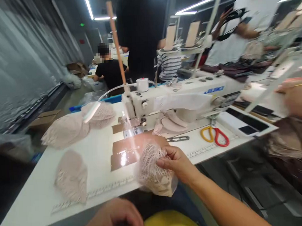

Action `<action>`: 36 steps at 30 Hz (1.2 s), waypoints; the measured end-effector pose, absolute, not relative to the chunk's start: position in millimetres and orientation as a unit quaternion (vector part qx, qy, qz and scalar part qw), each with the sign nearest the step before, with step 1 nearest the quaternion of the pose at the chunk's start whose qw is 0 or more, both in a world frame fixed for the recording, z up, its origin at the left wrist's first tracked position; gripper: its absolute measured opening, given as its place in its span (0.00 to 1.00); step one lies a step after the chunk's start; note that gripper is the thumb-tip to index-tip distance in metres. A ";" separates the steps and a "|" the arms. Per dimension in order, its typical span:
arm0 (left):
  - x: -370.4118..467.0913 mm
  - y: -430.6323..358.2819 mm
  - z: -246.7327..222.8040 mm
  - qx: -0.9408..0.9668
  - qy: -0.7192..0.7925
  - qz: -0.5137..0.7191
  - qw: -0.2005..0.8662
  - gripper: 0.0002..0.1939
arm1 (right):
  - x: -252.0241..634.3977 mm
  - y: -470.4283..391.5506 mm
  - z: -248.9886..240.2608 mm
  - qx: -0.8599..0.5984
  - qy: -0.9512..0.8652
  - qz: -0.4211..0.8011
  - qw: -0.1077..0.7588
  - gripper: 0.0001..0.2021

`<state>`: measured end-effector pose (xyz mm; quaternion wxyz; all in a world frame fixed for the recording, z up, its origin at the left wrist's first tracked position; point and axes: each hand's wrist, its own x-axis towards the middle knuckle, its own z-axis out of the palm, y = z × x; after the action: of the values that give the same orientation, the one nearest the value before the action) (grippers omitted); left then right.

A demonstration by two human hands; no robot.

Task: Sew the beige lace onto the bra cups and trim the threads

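Note:
A beige bra cup with lace (pixel 155 174) is pinched between the thumb and fingers of my right hand (pixel 177 163), over the table's front edge. My left hand (pixel 117 216) is below that edge at the bottom, blurred, its fingers curled; whether anything is inside them is hidden. On the left of the white table lie another lace cup (pixel 70 176) and two piles of cups, one nearer (pixel 66 130) and one farther (pixel 99 114). The sewing machine (pixel 162 100) stands behind my right hand, with several pale curved pieces (pixel 172 122) under its arm.
Thread snips (pixel 177 138) and scissors with yellow and red handles (pixel 221 138) lie right of the needle area. A dark-screened panel (pixel 246 120) is at the table's right end. A thin orange post (pixel 116 44) rises behind the machine. Several people are at work beyond and to the right.

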<state>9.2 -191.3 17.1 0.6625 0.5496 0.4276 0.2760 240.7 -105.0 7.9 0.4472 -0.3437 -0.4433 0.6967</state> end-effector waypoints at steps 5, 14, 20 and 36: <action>1.6 -172.7 28.9 0.638 0.502 0.375 0.448 0.35 | 232.2 -112.3 8.6 -0.303 -0.605 0.666 0.313 0.13; 18.8 -164.4 14.6 0.664 0.450 0.324 0.501 0.11 | 218.8 -113.6 5.1 -0.295 -0.732 0.506 0.348 0.10; 17.7 -169.8 18.1 0.696 0.462 0.304 0.457 0.10 | 209.8 -118.1 4.6 -0.349 -0.702 0.510 0.354 0.13; 20.5 -151.1 4.8 0.586 0.472 0.368 0.546 0.11 | 214.8 -110.2 -2.4 -0.380 -0.670 0.558 0.308 0.09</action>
<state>20.5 -151.1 4.8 0.5464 0.5863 0.4716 0.3678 214.8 -110.2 -2.4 0.3077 -0.3799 -0.6702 0.5584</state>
